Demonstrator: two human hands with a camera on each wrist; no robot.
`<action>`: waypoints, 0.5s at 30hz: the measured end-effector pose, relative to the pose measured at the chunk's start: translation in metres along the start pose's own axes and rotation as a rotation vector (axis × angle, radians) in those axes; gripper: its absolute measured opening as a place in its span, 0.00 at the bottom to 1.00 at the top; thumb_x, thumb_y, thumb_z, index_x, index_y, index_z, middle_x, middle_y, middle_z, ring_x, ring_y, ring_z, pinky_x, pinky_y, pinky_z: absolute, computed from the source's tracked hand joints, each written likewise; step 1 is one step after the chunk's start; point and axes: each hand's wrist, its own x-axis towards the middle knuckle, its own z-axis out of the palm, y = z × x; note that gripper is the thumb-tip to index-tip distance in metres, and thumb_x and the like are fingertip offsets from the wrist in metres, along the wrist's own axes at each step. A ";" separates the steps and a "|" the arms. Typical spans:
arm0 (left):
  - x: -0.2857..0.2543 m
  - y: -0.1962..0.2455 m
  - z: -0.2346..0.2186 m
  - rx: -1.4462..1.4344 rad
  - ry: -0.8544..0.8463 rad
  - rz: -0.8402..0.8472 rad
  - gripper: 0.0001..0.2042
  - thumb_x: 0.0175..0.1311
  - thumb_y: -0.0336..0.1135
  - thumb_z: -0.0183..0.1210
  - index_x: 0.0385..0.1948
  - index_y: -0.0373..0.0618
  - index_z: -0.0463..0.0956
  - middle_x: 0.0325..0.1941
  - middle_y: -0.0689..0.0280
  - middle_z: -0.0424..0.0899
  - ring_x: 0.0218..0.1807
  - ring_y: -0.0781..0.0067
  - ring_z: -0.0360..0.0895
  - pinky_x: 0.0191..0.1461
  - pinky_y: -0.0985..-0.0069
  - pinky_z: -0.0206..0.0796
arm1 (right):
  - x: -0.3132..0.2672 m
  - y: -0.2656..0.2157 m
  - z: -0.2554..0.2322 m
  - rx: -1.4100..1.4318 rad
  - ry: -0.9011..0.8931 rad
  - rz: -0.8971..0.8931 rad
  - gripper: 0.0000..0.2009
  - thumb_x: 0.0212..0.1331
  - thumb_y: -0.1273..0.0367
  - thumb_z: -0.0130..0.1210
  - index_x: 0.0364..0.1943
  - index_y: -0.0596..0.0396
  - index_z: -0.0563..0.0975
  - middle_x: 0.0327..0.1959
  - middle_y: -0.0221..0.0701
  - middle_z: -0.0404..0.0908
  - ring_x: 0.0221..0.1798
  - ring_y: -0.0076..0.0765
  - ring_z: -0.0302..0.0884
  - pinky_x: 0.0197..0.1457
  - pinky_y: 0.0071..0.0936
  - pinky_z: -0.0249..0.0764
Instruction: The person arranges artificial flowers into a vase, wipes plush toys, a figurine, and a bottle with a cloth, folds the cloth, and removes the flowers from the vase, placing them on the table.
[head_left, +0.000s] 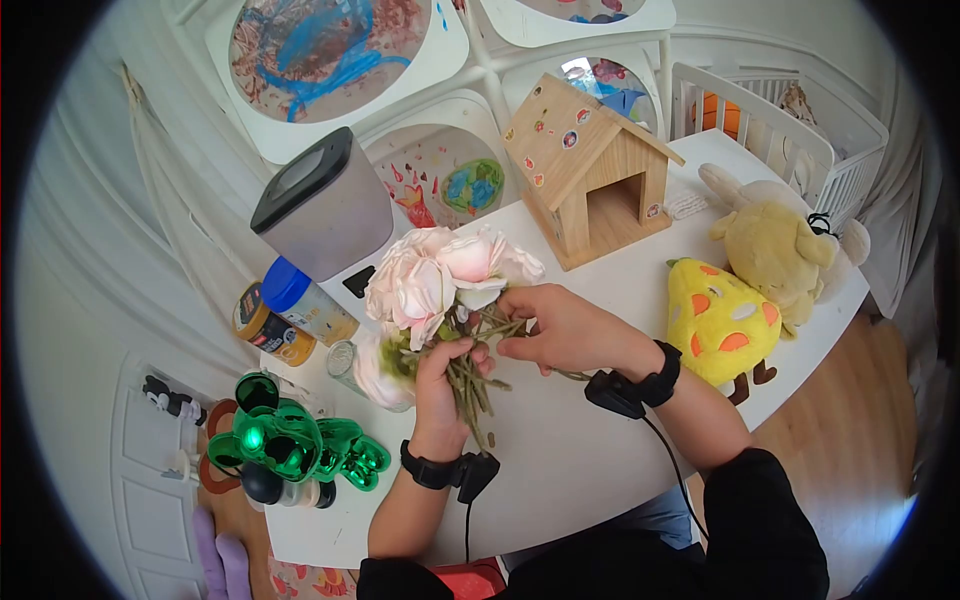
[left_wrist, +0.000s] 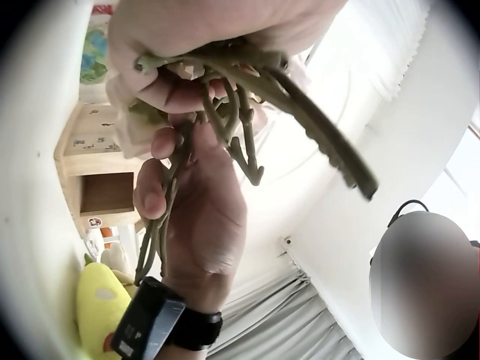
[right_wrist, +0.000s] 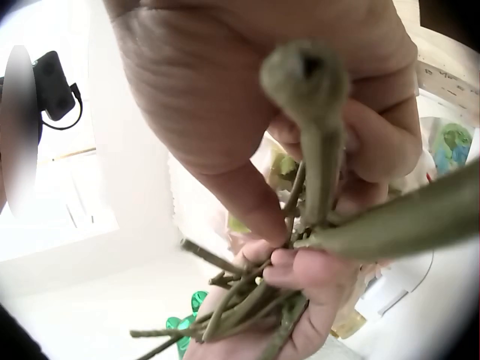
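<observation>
A bunch of pale pink artificial flowers [head_left: 425,285] is held above the white table in the head view, blooms pointing away from the body. My left hand [head_left: 442,395] grips the green stems [head_left: 468,390] below the blooms. My right hand [head_left: 575,330] pinches other stems on the right side of the bunch, close to the left fingers. In the left wrist view several stems [left_wrist: 315,124] stick out past the left hand, and the right hand [left_wrist: 206,217] holds thinner ones. The right wrist view shows thick stem ends [right_wrist: 319,150] running through the right hand's fingers.
On the white table [head_left: 560,450] stand a wooden house [head_left: 590,170], a grey bin [head_left: 325,200], a blue-lidded container [head_left: 305,300], a brown jar [head_left: 270,325], and a glass jar [head_left: 342,362] beside the blooms. A shiny green figure [head_left: 300,440] is at left, a yellow plush [head_left: 720,320] at right.
</observation>
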 end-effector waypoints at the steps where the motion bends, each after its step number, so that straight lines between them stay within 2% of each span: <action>1: -0.005 0.002 0.005 -0.112 -0.038 0.036 0.15 0.63 0.27 0.55 0.52 0.38 0.72 0.47 0.64 0.79 0.34 0.76 0.72 0.37 0.76 0.67 | -0.003 -0.003 0.000 -0.021 0.097 -0.020 0.10 0.62 0.73 0.60 0.45 0.63 0.76 0.34 0.33 0.82 0.24 0.23 0.76 0.24 0.22 0.72; 2: -0.011 0.006 0.015 -0.108 0.009 0.047 0.15 0.64 0.27 0.54 0.51 0.38 0.71 0.46 0.64 0.78 0.31 0.77 0.68 0.34 0.78 0.63 | -0.005 -0.004 0.000 -0.042 0.193 -0.036 0.11 0.61 0.72 0.62 0.42 0.64 0.75 0.30 0.32 0.80 0.25 0.23 0.77 0.24 0.23 0.73; 7: -0.014 0.017 0.004 -0.263 0.035 0.101 0.21 0.64 0.27 0.54 0.60 0.44 0.69 0.51 0.64 0.76 0.32 0.77 0.67 0.33 0.79 0.63 | -0.010 -0.003 -0.011 0.058 0.233 -0.149 0.10 0.64 0.75 0.60 0.46 0.59 0.73 0.32 0.26 0.71 0.24 0.20 0.70 0.24 0.22 0.69; 9: -0.024 0.029 0.014 -0.128 0.077 0.264 0.23 0.64 0.27 0.54 0.62 0.46 0.68 0.51 0.64 0.75 0.33 0.76 0.68 0.34 0.79 0.64 | -0.012 -0.004 -0.014 0.104 0.444 -0.226 0.10 0.65 0.75 0.58 0.47 0.59 0.73 0.31 0.27 0.72 0.25 0.20 0.71 0.26 0.23 0.71; 11: -0.030 0.040 0.014 -0.114 0.061 0.296 0.25 0.63 0.26 0.52 0.65 0.45 0.66 0.52 0.64 0.74 0.33 0.75 0.69 0.35 0.79 0.65 | -0.013 -0.002 -0.021 0.104 0.494 -0.206 0.09 0.66 0.76 0.56 0.47 0.61 0.72 0.30 0.27 0.72 0.27 0.20 0.73 0.28 0.24 0.72; 13: -0.038 0.048 0.014 -0.016 0.011 0.417 0.28 0.62 0.24 0.52 0.68 0.51 0.64 0.54 0.62 0.73 0.35 0.74 0.71 0.37 0.77 0.65 | -0.016 0.004 -0.029 -0.008 0.471 0.039 0.11 0.66 0.71 0.57 0.46 0.63 0.72 0.31 0.34 0.78 0.33 0.31 0.80 0.35 0.31 0.76; 14: -0.040 0.052 0.018 0.004 0.053 0.450 0.29 0.59 0.23 0.50 0.67 0.47 0.64 0.54 0.60 0.74 0.36 0.73 0.72 0.40 0.76 0.67 | -0.018 0.009 -0.032 -0.010 0.468 0.046 0.11 0.66 0.71 0.57 0.46 0.63 0.72 0.31 0.34 0.78 0.33 0.31 0.80 0.35 0.31 0.76; 15: -0.041 0.053 0.020 -0.001 0.058 0.448 0.29 0.59 0.23 0.50 0.67 0.47 0.64 0.54 0.60 0.74 0.36 0.73 0.72 0.40 0.76 0.67 | -0.019 0.015 -0.036 -0.275 0.343 0.190 0.11 0.66 0.68 0.57 0.46 0.61 0.74 0.32 0.35 0.80 0.32 0.30 0.80 0.35 0.29 0.76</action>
